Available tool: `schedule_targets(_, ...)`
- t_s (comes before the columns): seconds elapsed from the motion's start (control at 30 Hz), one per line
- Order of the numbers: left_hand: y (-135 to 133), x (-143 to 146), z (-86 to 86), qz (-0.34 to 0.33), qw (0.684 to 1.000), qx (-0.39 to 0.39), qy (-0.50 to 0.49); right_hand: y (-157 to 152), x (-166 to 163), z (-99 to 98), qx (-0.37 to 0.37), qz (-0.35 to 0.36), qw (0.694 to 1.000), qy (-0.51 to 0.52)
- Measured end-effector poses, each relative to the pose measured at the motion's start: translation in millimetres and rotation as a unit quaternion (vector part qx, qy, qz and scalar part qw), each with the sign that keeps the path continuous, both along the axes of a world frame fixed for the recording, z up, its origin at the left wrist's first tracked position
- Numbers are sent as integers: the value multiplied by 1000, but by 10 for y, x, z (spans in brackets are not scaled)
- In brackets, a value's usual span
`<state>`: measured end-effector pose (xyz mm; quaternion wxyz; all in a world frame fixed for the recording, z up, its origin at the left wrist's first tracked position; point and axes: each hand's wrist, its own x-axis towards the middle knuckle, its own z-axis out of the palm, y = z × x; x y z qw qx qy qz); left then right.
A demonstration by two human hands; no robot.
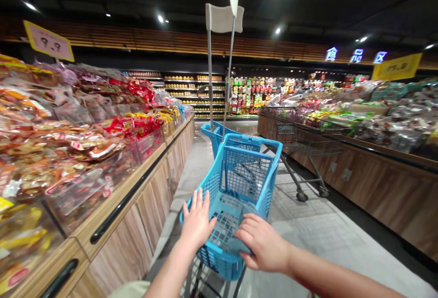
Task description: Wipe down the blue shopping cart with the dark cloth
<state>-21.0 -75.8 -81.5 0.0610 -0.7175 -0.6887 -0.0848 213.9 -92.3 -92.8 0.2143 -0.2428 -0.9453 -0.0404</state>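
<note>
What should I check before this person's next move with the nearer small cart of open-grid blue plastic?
1. Soft-looking grey-blue cloth gripped: ok, the right hand is curled over it.
2. Cloth at the nearer blue plastic cart: ok, it is by the basket's near right side.
3. Left hand bracing the basket: cannot tell; its fingers are spread at the left rim, contact unclear.
4. Farther blue plastic cart clear of the nearer one: cannot tell; the nearer cart's raised far end hides any gap.
5. Right side of the aisle unobstructed: not ok, a grey metal wire trolley stands there.
</note>
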Motion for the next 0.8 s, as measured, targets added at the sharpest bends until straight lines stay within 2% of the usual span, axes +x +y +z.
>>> schedule_targets(0.1,6,-2,42,-13,1000,-24,-6,467,502,231,6,-49,999,-9)
schedule_targets(0.23,31,-26,-16,-28,999,-18,-17,1159,1242,553,41,-145,988,-27)
schedule_targets(0.3,99,-63,-67,-33,999,-4,-25,1378,1476,627,70,-204,976,-16)
schedule_targets(0.37,208,-108,-115,-30,999,16,-36,1438,1558,607,93,-245,965,12)
schedule_targets(0.43,344,-144,-153,-20,998,36,-52,1327,1478,509,100,-258,960,49)
schedule_targets(0.5,481,-164,-181,-5,997,49,-65,1071,1244,372,89,-244,962,80)
schedule_targets(0.67,683,-179,-205,21,997,49,-57,267,324,60,4,-123,988,94)
schedule_targets(0.73,706,-206,-192,19,998,37,-42,104,65,-24,-7,-97,991,89)
schedule_targets(0.8,714,-247,-162,2,999,19,-29,110,1,-74,9,-62,996,66)
